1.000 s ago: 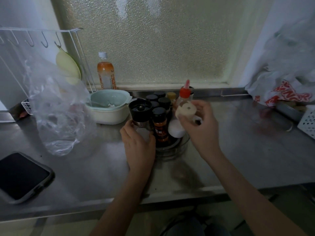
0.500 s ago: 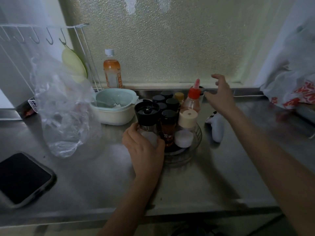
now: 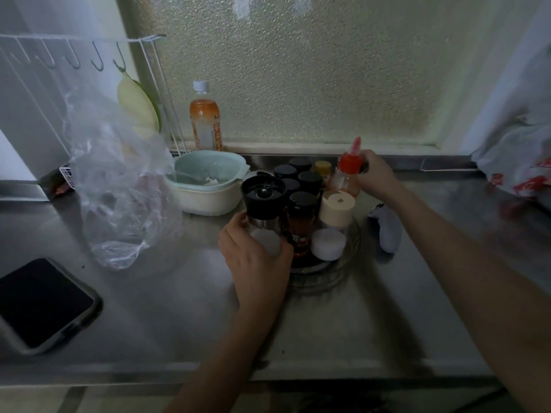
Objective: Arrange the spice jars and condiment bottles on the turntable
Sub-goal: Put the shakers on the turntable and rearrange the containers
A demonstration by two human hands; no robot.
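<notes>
— What's on the turntable (image 3: 347, 265)?

— A clear round tray on the steel counter (image 3: 179, 308), crowded with upright jars: several black-capped ones at its back, a yellow-capped one (image 3: 323, 167) behind those, a cream cylinder (image 3: 337, 208) and a low white tub (image 3: 328, 243) at its front right, and a black-capped jar of reddish contents (image 3: 301, 225) at its front.

— And the hands?

— The left hand (image 3: 256, 260) is wrapped tight around the glass body of a grinder (image 3: 263, 204) at the turntable's left edge (black top, long axis vertical). The right hand (image 3: 376, 177) is closed on a dark-capped item at the turntable's back right; what it is I cannot tell. Just beside it stands a red-nozzled squeeze bottle (image 3: 347, 171), tip pointing up.

— Anything else close by?

— A white object (image 3: 387, 231) lies on the counter right of the turntable; a bowl (image 3: 208, 186) sits to its left.
</notes>
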